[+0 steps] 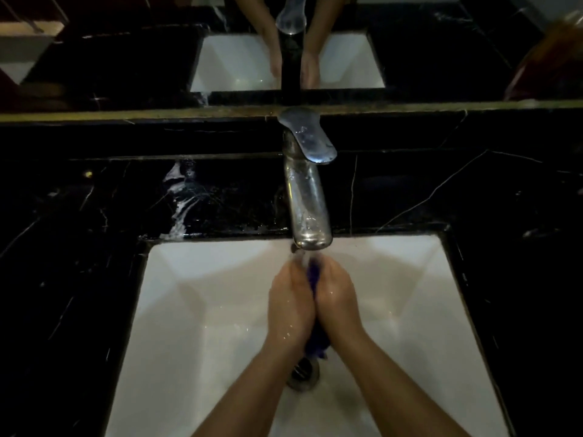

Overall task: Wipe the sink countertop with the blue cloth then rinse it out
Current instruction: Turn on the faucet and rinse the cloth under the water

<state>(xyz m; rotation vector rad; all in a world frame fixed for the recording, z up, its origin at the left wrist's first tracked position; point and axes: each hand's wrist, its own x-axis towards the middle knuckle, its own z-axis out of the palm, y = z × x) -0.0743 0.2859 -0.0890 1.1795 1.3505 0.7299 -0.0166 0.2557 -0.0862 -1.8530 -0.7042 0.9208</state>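
Rinsing seems underway: left hand (291,305) and right hand (337,302), fingers clamped on the blue cloth (313,279), at frame centre under the faucet (307,197) (foam (181,197) remains on the countertop (79,247)).

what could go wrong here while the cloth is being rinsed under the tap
The blue cloth is squeezed between the left hand and right hand right under the faucet, so water could spray onto the black countertop that was to be wiped. A tail of cloth hangs just above the drain and might block it. White streaks remain behind the basin, so the wiping may be incomplete.
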